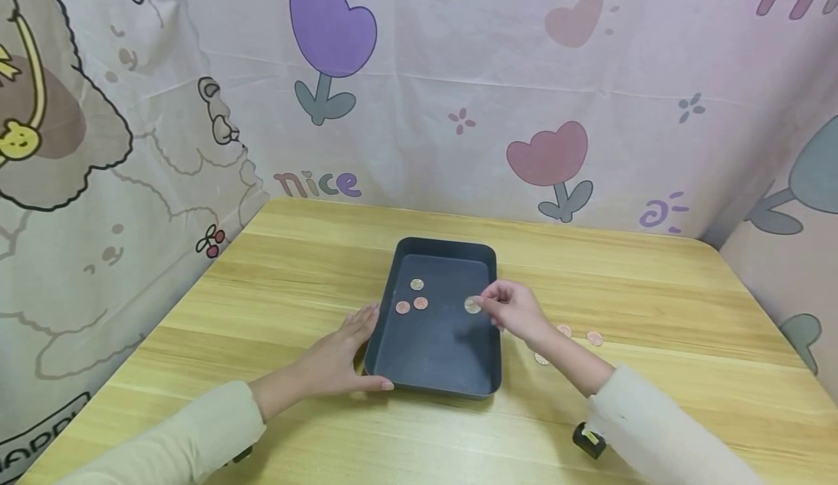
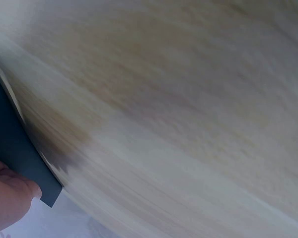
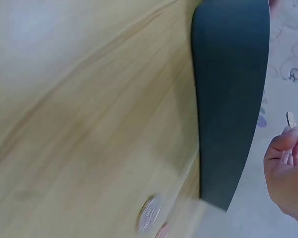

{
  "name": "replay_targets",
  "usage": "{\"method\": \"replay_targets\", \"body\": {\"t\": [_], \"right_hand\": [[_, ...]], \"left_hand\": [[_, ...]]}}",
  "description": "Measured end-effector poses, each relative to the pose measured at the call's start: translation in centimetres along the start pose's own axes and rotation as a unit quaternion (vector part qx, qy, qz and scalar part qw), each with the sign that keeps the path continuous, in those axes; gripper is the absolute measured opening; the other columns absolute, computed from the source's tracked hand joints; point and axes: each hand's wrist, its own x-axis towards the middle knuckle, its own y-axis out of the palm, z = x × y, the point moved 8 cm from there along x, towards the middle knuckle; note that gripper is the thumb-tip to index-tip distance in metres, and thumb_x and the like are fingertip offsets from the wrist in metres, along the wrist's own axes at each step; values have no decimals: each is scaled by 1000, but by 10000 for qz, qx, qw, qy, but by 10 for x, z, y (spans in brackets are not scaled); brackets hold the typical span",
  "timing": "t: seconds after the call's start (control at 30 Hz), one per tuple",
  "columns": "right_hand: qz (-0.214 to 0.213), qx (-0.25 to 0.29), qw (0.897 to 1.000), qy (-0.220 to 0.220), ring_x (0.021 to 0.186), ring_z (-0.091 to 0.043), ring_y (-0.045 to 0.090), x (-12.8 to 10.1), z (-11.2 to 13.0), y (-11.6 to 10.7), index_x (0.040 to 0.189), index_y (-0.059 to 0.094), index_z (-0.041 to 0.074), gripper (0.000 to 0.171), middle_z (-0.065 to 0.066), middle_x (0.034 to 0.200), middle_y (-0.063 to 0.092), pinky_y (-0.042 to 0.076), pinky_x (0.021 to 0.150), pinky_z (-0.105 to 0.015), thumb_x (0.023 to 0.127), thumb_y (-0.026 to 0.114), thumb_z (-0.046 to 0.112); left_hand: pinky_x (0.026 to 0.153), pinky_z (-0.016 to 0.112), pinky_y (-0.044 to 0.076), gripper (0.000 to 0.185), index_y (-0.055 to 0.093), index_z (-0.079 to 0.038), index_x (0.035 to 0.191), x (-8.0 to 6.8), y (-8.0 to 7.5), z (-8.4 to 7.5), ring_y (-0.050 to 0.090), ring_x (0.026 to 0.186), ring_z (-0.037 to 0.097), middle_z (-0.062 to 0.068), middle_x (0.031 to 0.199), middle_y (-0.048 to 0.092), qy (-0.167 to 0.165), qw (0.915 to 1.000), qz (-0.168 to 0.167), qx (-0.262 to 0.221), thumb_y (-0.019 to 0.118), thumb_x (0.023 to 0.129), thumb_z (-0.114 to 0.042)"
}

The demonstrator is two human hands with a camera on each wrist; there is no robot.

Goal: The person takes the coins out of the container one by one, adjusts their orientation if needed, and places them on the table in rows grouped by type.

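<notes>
The left hand [image 1: 340, 358] lies flat against the tray [image 1: 435, 358] so it won't slide. The right hand [image 1: 513, 310] pinches a coin [image 1: 472, 305] over it.

Left wrist view: blurred throughout, left hand [image 2: 7, 198] cut off at the bottom-left corner, tray [image 2: 12, 148] cropped to a dark sliver. Right wrist view: right hand [image 3: 288, 173] cut by the right edge, loose coin [image 3: 149, 214] smeared. Head view: coin faces [image 1: 417, 284] too small to read, one coin [image 1: 540, 359] half hidden behind the right wrist.
</notes>
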Motion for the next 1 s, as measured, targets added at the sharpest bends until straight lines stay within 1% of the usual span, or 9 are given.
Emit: {"method": "replay_targets", "body": {"t": [0.17,0.23,0.4,0.63,0.77,0.9,1.0], "right_hand": [[-22,197,9997,150,48,-5,45,-11,-10,-22,85,56,-7,16,1,62,55,41,44,-17,87,60,8],[-25,199,9996,212,49,-5,45,-16,-13,-30,85,55,-7,16,2,63,55,41,45,-17,87,60,9],[-79,73,9993,368,51,-5,46,-27,-25,-49,87,55,-6,19,2,65,56,43,46,-18,88,60,12],[-156,-91,9984,541,51,-4,46,-43,-41,-69,88,55,-5,18,1,67,56,44,46,-19,89,59,12],[-172,-276,9969,712,54,-5,47,-53,-51,-81,90,54,-6,20,1,70,55,44,47,-19,90,58,15],[-144,-444,9941,983,56,-5,47,-63,-64,-94,93,54,-4,20,1,71,54,45,48,-19,92,55,16],[-243,-517,9919,1138,55,-5,47,-71,-73,-107,94,54,-4,20,1,71,54,45,48,-20,93,54,16]], "left_hand": [[116,46,21,115,17,3,146,1,1,0,17,143,33,18,155,15,26,10000,-11,-11,63,69,-69],[116,46,21,115,17,3,146,1,1,1,17,143,33,18,155,15,45,10000,-20,-2,63,69,-70],[116,46,21,115,18,4,146,0,1,1,17,143,32,17,154,16,52,10000,-43,38,62,69,-70],[116,46,21,115,18,5,145,0,0,0,17,143,33,18,154,16,73,10000,-38,43,63,69,-69],[116,46,21,115,18,5,145,0,0,0,18,142,33,18,154,16,83,10000,-48,26,63,69,-69],[116,47,22,115,18,4,145,-1,0,0,18,142,34,18,154,17,57,10000,-64,-28,64,69,-68],[115,47,22,115,18,4,145,-1,-1,-1,18,142,34,18,154,16,35,10000,-67,-36,64,69,-68]]}}
